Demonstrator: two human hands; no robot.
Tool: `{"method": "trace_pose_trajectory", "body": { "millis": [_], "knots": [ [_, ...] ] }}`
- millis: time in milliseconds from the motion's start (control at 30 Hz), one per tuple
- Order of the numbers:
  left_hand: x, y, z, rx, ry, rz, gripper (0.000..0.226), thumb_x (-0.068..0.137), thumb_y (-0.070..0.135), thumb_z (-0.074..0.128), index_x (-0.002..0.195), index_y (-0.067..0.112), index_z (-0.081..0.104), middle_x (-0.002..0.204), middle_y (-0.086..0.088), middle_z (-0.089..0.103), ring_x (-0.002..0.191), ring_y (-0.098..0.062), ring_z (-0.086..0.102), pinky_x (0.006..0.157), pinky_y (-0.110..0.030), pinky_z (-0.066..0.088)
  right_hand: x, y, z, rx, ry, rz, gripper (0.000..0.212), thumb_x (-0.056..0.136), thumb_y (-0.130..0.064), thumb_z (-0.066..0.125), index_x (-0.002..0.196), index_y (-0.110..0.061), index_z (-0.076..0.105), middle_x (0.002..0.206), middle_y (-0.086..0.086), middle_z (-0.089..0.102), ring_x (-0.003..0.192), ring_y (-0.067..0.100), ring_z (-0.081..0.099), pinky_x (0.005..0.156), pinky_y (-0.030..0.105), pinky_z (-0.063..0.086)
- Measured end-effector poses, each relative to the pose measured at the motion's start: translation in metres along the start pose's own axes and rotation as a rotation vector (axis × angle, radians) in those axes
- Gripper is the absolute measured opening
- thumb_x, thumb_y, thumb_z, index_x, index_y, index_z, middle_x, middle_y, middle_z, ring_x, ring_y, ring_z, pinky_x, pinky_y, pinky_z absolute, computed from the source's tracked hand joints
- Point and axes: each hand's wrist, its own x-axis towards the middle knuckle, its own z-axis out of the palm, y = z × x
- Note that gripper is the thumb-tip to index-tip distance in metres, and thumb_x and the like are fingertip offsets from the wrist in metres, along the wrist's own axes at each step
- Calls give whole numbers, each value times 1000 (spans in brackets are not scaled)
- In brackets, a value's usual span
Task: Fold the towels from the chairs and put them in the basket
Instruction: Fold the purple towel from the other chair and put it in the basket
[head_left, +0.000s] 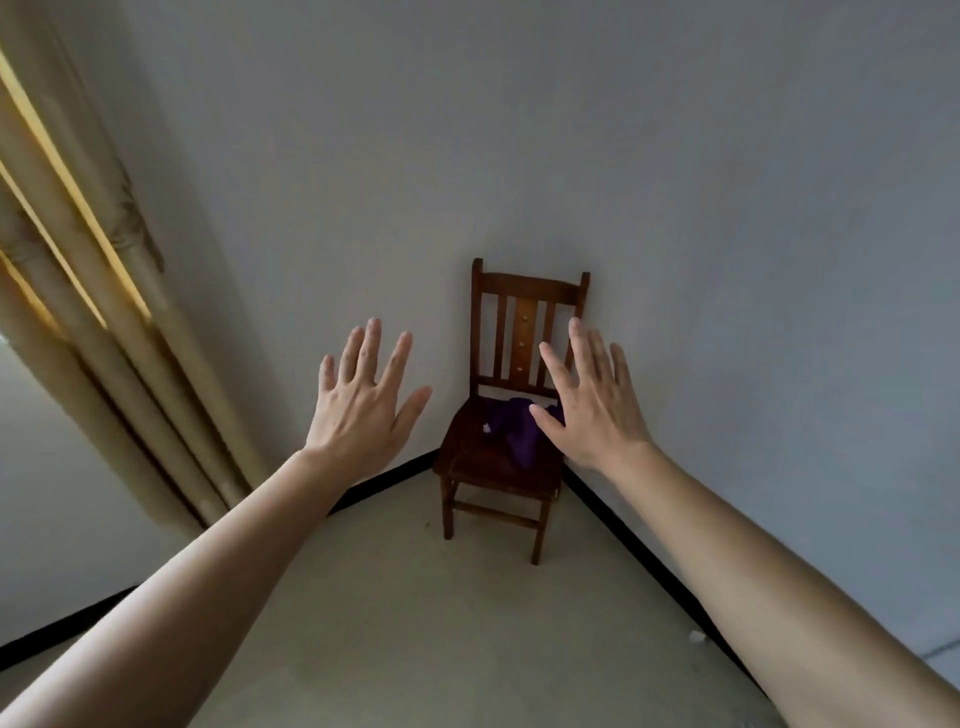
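Our left hand and right hand are empty and spread, so the crumpled purple towel may slip off the wooden chair if we grab carelessly.

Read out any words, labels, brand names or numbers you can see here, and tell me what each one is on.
None: no readable text shows anywhere in this view.
The small white speck, perhaps a tag, beside the crumpled purple towel on the dark brown wooden chair is too small to read.
The beige pleated curtain carries only a faint pattern, no lettering.
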Motion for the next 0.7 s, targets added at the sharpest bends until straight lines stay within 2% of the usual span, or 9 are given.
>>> {"method": "trace_pose_trajectory", "body": {
  "millis": [133, 333, 433, 567, 700],
  "knots": [
    [108, -37, 66, 20, -140, 28, 74, 97, 67, 10, 156, 28, -11, 164, -9, -17, 151, -30, -14, 121, -56, 2, 81, 10, 53, -22, -92, 43, 82, 97, -64, 36, 160, -24, 0, 162, 18, -23, 152, 38, -10, 122, 51, 1],
    [249, -42, 138, 83, -326, 83, 74, 96, 66, 9, 156, 27, -12, 164, -10, -17, 151, -33, -12, 121, -57, 5, 167, 53, 91, -11, -176, 167, 80, 97, -64, 34, 160, -22, 6, 166, 20, -7, 153, 39, 2, 123, 55, 11],
    [307, -30, 177, 74, -356, 111, 74, 97, 65, 7, 156, 25, -10, 164, -11, -15, 152, -32, -11, 122, -56, 6, 209, 88, 128, 2, -192, 201, 79, 98, -63, 34, 159, -21, 7, 166, 21, -3, 153, 39, 6, 123, 55, 15],
    [356, -21, 226, 59, -376, 141, 75, 96, 65, 7, 157, 25, -10, 165, -10, -14, 152, -30, -11, 121, -56, 6, 254, 122, 177, 5, -199, 227, 77, 98, -59, 38, 158, -15, 16, 163, 23, 14, 150, 40, 18, 119, 55, 26],
    [413, -13, 284, 49, -418, 130, 84, 88, 71, -6, 158, 24, -4, 165, -11, -8, 152, -30, -5, 121, -56, 9, 308, 157, 241, 117, -305, 226, 73, 100, -54, 35, 157, -12, 20, 155, 21, 35, 140, 37, 37, 109, 51, 40]
  ]
}}
